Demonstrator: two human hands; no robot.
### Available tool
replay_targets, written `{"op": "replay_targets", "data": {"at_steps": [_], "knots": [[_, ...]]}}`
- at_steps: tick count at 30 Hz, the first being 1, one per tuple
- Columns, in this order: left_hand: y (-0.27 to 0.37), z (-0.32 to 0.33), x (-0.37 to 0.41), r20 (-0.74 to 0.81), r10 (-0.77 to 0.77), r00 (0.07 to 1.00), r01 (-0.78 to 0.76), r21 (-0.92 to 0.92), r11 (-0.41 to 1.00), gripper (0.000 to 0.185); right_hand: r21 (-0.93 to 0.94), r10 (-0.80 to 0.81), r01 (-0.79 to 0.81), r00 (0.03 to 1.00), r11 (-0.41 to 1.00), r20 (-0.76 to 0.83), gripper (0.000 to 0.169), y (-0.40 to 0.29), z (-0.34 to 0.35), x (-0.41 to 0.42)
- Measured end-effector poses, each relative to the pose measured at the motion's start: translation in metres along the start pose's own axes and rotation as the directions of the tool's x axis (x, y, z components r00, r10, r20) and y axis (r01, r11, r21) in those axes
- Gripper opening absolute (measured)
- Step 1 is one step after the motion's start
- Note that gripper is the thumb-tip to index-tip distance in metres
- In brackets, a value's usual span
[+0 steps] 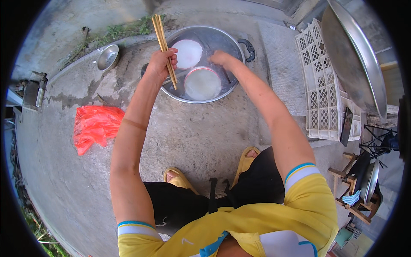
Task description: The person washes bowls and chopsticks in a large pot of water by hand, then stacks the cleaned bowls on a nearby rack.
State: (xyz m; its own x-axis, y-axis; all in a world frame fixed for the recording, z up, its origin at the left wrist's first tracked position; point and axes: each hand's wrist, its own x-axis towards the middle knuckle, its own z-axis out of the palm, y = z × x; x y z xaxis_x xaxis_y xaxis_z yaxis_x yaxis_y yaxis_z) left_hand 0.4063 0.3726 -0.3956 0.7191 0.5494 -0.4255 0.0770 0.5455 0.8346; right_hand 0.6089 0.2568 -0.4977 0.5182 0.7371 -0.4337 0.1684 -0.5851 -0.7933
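Note:
My left hand [162, 63] grips a bundle of wooden chopsticks [164, 48] over the left rim of a large metal basin [205, 101] on the ground. Inside the basin, a white round dish [187, 54] lies at the back, and another white dish with a red rim [203, 84] lies nearer to me. My right hand [220, 58] is inside the basin on the right, its fingers partly hidden; whether it holds anything is unclear. Dark, thin sticks [227, 76] lie in the basin beside and below that hand.
A small metal bowl [108, 57] and a red plastic bag [96, 125] lie on the concrete at left. At right stand a white plastic crate [321, 83], a big metal pan [350, 61] leaning above it, and a wooden chair frame [343, 175]. A black handle [247, 50] juts from the basin's right side.

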Motion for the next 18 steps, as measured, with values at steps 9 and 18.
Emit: {"op": "replay_targets", "data": {"at_steps": [9, 18], "knots": [[-0.02, 0.014, -0.004, -0.105, -0.081, 0.991, 0.078, -0.029, 0.996, 0.014, 0.647, 0.042, -0.173, 0.976, 0.742, 0.213, 0.009, -0.067, -0.007, -0.035], [-0.044, 0.044, -0.016, -0.137, -0.168, 0.976, 0.187, 0.138, 0.973, 0.019, 0.753, 0.164, -0.085, 0.986, 0.652, -0.03, 0.013, -0.082, 0.058, -0.064]]}}
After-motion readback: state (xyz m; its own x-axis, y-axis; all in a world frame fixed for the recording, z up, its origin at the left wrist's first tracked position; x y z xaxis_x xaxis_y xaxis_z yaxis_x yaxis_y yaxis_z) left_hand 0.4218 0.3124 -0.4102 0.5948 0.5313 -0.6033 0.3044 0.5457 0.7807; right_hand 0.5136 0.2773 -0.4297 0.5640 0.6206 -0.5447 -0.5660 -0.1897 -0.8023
